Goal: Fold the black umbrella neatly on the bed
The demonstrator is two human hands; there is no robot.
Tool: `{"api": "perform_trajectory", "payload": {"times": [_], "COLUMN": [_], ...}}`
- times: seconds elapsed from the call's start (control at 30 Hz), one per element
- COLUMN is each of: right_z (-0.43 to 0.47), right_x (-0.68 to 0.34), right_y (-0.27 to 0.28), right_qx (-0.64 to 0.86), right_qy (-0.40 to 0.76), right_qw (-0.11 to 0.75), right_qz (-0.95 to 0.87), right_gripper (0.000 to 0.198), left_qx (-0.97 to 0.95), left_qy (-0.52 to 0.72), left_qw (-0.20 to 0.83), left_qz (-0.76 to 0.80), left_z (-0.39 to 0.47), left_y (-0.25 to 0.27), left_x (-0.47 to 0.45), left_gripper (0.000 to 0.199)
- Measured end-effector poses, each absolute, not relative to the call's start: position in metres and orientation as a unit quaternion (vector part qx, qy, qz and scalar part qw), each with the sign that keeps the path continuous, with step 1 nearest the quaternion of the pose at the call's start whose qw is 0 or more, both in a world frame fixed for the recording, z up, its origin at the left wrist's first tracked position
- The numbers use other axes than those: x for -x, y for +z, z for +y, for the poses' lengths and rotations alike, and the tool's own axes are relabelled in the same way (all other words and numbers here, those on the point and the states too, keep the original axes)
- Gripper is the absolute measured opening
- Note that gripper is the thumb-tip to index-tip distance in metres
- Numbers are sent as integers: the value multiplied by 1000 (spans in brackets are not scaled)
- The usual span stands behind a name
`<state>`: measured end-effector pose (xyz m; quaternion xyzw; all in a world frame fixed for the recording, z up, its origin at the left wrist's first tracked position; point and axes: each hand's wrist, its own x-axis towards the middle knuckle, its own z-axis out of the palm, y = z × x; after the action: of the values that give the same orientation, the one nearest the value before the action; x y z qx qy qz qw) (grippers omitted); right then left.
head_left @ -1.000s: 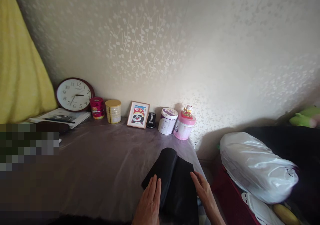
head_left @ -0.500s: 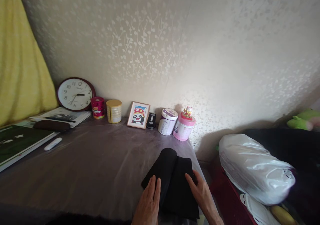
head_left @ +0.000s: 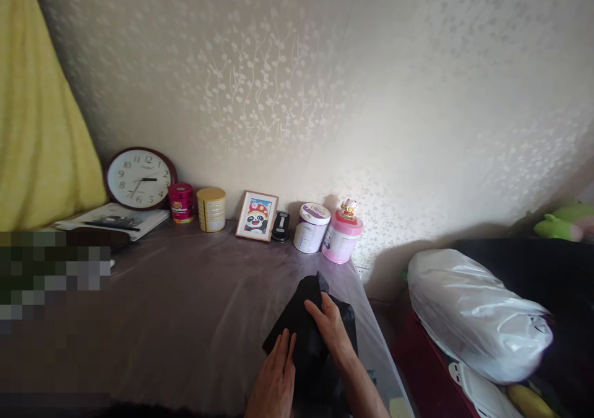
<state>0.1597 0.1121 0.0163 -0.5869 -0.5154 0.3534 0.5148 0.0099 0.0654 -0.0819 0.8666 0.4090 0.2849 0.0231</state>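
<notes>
A black cloth (head_left: 306, 350), partly folded over on itself, lies near the right edge of the table. My left hand (head_left: 275, 374) rests flat on its left part, fingers stretched out. Toward the cloth's far end, my right hand (head_left: 328, 325) pinches a folded layer between thumb and fingers. My right forearm hides part of the cloth's near right side. Whether it is a garment cannot be made out.
Along the wall stand a round clock (head_left: 141, 178), a pink-red can (head_left: 180, 204), a yellow-lidded can (head_left: 211, 210), a picture frame (head_left: 257, 216), a purple-lidded can (head_left: 312, 228) and a pink-lidded tub (head_left: 342, 239). Beyond the table's right edge sits a white plastic bag (head_left: 473, 313).
My right hand has moved left and away from me, carrying the cloth's right part over toward the left part. My left hand has stayed nearly in place.
</notes>
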Motion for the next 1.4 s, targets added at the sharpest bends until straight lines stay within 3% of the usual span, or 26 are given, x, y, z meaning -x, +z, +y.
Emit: {"api": "perform_trajectory", "payload": {"times": [0.13,0.27,0.37,0.5,0.63,0.83,1.0,1.17,1.27,1.4], "right_z": [127,130,129,125,120,115,113,114,113,105], "right_x": [-157,-155,-153,-149,-144,-138,-140,-141,-141,-140], "right_y": [0,0,2,8,17,24,25,26,26,25], "right_qx": [648,698,691,620,602,591,562,558,555,543], "right_qy": [298,253,304,408,372,304,343,323,282,223], "right_qw": [454,391,362,358,329,283,268,259,258,254], "right_qz": [-533,-544,-547,-567,-625,-691,-703,-719,-739,-769], "right_gripper": [31,38,44,38,31,29,28,30,29,28], "left_qx": [-868,-862,-865,-858,-843,-868,-865,-856,-860,-867], "left_qy": [290,287,278,267,294,354,316,324,341,319], "left_qw": [15,70,96,89,61,-80,-13,6,-19,5], "left_qz": [404,411,406,429,446,340,389,402,380,383], "left_z": [65,65,66,65,64,67,63,62,64,64], "left_y": [-84,-86,-79,-41,-1,-11,-8,-2,-18,-43], "left_x": [-7,-3,3,11,12,0,0,2,0,-2], "left_gripper": [80,84,82,50,13,33,12,10,44,61]}}
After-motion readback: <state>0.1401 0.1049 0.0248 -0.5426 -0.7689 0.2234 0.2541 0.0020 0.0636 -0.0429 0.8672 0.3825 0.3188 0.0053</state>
